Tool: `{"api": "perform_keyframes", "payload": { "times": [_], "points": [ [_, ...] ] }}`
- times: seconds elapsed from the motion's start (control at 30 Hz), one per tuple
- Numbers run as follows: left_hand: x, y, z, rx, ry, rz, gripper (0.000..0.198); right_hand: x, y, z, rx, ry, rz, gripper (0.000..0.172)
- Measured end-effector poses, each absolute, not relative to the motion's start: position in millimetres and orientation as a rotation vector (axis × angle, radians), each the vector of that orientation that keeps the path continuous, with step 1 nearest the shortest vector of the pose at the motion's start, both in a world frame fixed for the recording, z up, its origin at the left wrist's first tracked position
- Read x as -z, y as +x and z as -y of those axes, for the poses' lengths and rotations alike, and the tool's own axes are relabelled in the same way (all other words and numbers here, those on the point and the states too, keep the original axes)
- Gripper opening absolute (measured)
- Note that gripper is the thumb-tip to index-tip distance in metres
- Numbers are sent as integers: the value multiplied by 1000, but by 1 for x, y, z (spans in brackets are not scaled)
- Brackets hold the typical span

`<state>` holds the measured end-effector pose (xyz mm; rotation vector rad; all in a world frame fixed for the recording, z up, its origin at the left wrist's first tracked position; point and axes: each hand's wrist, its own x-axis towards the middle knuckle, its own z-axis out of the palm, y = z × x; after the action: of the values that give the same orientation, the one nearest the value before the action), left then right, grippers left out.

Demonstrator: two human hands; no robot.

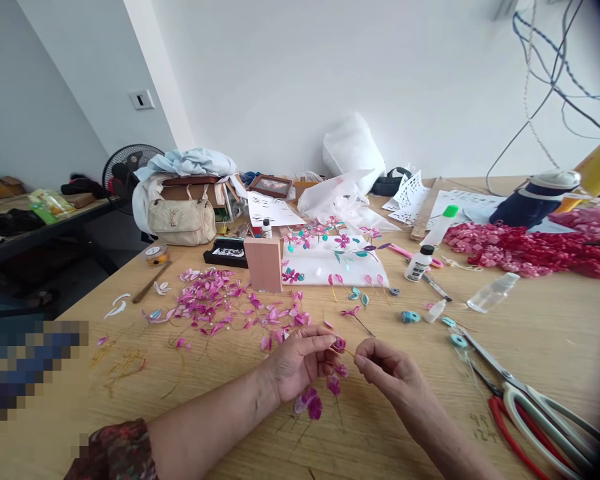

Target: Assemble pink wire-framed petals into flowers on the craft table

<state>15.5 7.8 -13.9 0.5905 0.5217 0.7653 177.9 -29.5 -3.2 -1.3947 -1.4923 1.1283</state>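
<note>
My left hand [303, 363] is closed around a small magenta flower [339, 344], with thumb and fingertips pinching its petals. A thin yellow stem [349, 353] runs from the flower to my right hand [385, 367], whose thumb and forefinger pinch its end. Below my left hand, purple and magenta petals [314, 405] on thin wires lie on the wooden table. A pink petal piece with a dark wire [351, 312] rests just beyond the hands. Farther left spreads a loose pile of pink petals [213, 300].
Scissors [523, 400] lie at the right, near a teal spool [459, 341] and a clear spray bottle [493, 292]. A white-labelled bottle [419, 263], a wooden block [264, 264] and a flower-covered sheet [330, 263] stand or lie behind. Red-pink flower bunches [505, 243] are at the back right.
</note>
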Motion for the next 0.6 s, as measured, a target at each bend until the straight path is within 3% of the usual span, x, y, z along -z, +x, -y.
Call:
{"api": "perform_keyframes", "payload": {
  "times": [0.6],
  "points": [
    [14,15,-7,-752,581,-521,7,3,176,29,-1099,-1447,1454,22]
  ]
}}
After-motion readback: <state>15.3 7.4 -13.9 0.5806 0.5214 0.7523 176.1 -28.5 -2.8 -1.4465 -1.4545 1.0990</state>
